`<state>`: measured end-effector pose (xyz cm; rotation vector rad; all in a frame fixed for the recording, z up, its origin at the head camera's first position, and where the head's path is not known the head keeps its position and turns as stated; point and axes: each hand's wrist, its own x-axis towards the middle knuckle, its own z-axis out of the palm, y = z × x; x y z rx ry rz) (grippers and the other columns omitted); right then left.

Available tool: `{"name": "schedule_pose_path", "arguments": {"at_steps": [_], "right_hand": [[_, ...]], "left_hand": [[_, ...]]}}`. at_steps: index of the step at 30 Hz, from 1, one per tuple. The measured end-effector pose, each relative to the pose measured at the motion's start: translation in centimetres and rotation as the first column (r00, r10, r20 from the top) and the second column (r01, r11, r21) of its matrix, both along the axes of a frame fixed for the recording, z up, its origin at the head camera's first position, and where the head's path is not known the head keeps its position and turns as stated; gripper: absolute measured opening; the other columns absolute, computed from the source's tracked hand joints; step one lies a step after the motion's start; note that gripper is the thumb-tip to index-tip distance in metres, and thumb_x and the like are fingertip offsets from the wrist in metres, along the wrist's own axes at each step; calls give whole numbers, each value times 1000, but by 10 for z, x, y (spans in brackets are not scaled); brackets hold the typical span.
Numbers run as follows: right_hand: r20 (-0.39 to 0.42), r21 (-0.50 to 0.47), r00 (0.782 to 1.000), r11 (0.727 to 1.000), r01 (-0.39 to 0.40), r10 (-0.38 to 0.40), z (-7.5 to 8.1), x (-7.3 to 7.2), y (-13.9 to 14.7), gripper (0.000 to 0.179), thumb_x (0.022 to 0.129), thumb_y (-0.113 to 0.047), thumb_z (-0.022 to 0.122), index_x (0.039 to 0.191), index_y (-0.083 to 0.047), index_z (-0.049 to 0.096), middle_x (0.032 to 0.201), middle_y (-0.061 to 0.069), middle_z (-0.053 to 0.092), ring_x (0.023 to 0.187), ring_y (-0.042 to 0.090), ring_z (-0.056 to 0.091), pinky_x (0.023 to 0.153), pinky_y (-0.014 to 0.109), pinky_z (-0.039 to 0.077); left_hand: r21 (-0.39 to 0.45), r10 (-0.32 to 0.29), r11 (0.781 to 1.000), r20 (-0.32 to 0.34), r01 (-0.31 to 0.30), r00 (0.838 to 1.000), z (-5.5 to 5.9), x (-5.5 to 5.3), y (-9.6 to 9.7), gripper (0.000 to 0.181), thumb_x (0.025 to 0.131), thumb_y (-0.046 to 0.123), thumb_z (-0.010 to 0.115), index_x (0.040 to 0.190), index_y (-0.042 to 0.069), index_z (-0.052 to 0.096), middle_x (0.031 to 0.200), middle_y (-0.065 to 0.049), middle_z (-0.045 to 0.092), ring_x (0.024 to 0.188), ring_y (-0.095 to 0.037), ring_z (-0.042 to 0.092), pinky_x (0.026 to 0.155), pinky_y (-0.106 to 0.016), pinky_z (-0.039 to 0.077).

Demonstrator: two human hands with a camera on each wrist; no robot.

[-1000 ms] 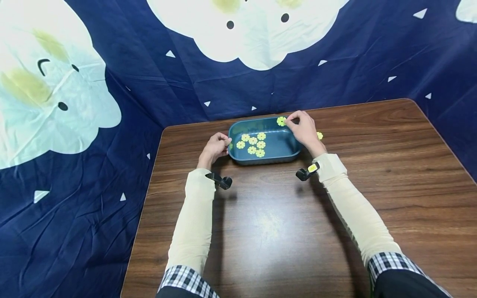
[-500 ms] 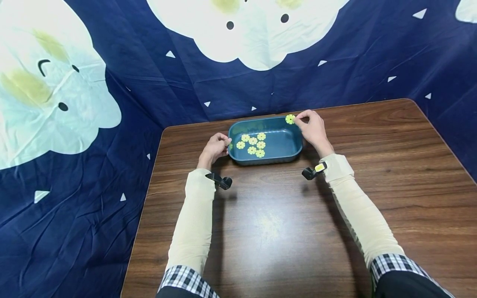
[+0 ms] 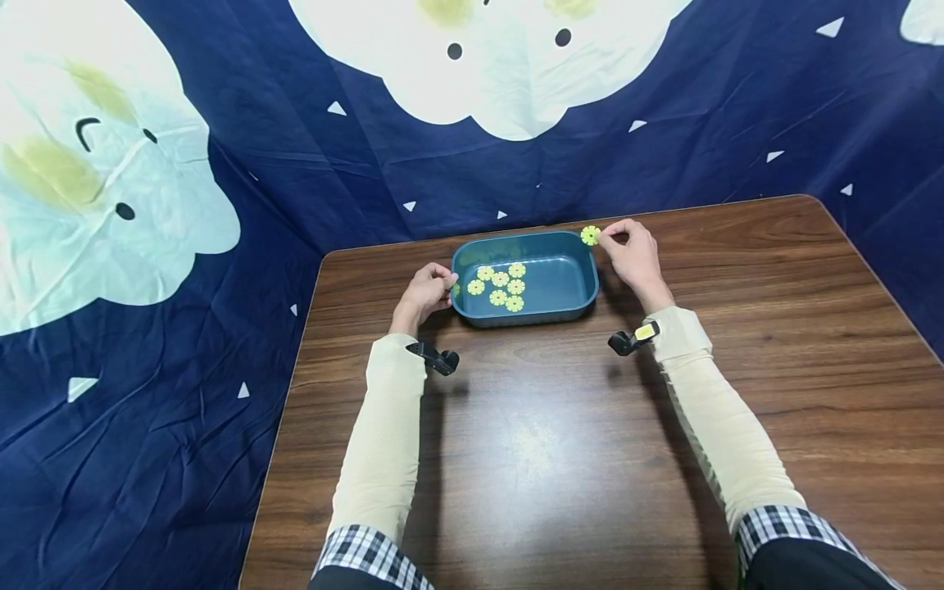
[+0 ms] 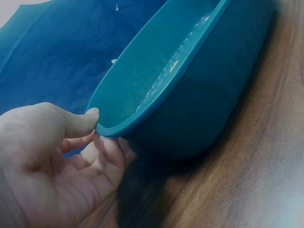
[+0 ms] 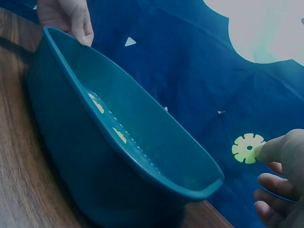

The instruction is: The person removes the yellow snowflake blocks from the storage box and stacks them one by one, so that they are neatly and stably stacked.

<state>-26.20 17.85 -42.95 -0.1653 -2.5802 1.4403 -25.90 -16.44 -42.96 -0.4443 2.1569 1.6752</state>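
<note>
In the head view, a dark teal rectangular tub (image 3: 549,315) stands on the table, with several yellow-green notched snowflake discs (image 3: 501,279) lying flat inside, mostly toward its left half. My left hand (image 3: 428,292) pinches the tub's left end; the left wrist view shows the thumb on top of the rim (image 4: 124,127) and fingers underneath. Between thumb and fingertip, my right hand (image 3: 636,256) holds one snowflake disc (image 3: 590,236) upright at the tub's back right corner. From the right wrist, this disc (image 5: 242,142) appears outside the rim, facing the camera.
The brown wooden table (image 3: 531,442) runs back to a dark blue curtain (image 3: 295,164) with white clouds and triangles. The tub sits close to the table's back edge. A small black camera (image 3: 435,358) is strapped on the left wrist, another (image 3: 631,338) on the right.
My right hand has moved rightward with its disc, from over the tub's back wall to the right corner. A disc seen on the table right of the tub is now hidden. The left hand stays put.
</note>
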Motion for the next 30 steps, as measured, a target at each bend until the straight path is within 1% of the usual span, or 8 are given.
{"name": "schedule_pose_path", "arguments": {"at_steps": [5,10,15,23,30], "right_hand": [[19,-8,999,999,31,-31,-2,2,6,29,91,-28,61,103,-2,62,112,15,59,103,26,52,92,37,40],[28,-26,998,998,58,-58,-4,4,11,28,91,-27,62,102,-2,62,108,13,60,97,22,51,87,30,39],[55,-40,996,996,78,-76,-8,5,16,28,92,-28,61,103,-2,61,106,11,60,96,19,50,84,25,38],[93,-35,991,994,103,-99,-15,6,22,30,91,-30,62,104,-3,61,110,13,60,102,23,51,90,32,39],[136,-11,984,993,115,-112,-27,6,33,31,92,-29,60,107,-2,61,113,15,60,105,25,52,93,34,39]], "left_hand": [[-7,4,1000,8,-4,1000,0,0,0,11,98,15,54,92,13,45,85,-4,45,65,-12,47,57,-21,46],[-8,4,1000,7,-4,1000,0,-1,0,10,98,16,54,93,13,45,88,-5,45,67,-13,47,59,-22,46],[-7,-2,1000,-2,2,1000,-1,0,0,10,98,16,54,93,13,45,86,-4,45,66,-13,47,59,-22,46],[-3,1,1000,-7,-1,1000,0,1,0,11,98,15,54,92,12,45,87,-5,45,66,-12,47,59,-22,46],[-3,4,1000,-3,-4,1000,0,0,0,11,98,15,54,92,12,45,90,-7,46,67,-13,47,58,-21,46]]}}
